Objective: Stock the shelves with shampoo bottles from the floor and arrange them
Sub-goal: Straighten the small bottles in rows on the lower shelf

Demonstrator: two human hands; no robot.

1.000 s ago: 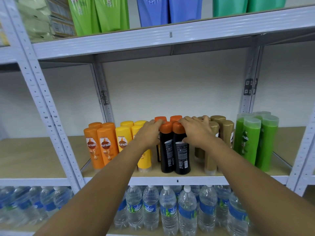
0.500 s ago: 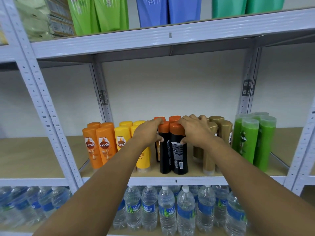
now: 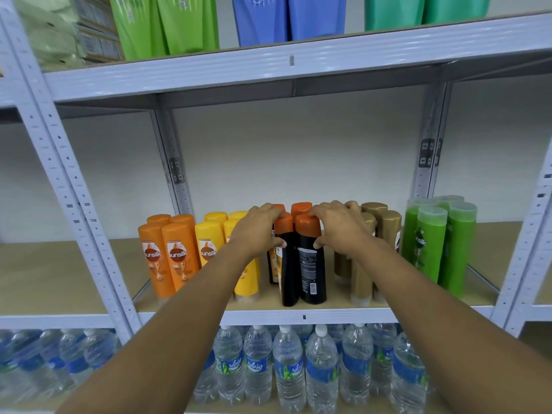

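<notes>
Several black shampoo bottles with orange caps (image 3: 310, 264) stand upright in a tight cluster at the middle of the wooden shelf (image 3: 298, 301). My left hand (image 3: 257, 231) grips the cluster's left side near the caps, thumb on the front left bottle. On the right side my right hand (image 3: 340, 228) holds the front right bottle the same way, fingers over the caps. Orange bottles (image 3: 167, 252) and yellow bottles (image 3: 212, 243) stand to the left. Gold bottles (image 3: 385, 231) and green bottles (image 3: 439, 243) stand to the right.
Grey metal uprights (image 3: 74, 204) frame the shelf bay. Water bottles (image 3: 286, 369) fill the shelf below. Green, blue and teal refill pouches (image 3: 286, 16) stand on the shelf above. Bare wood shows at the far left (image 3: 44, 273) and behind the bottles.
Both hands have closed a little tighter on the black bottles, and the front pair has turned slightly and stands closer together. The view has shifted a little.
</notes>
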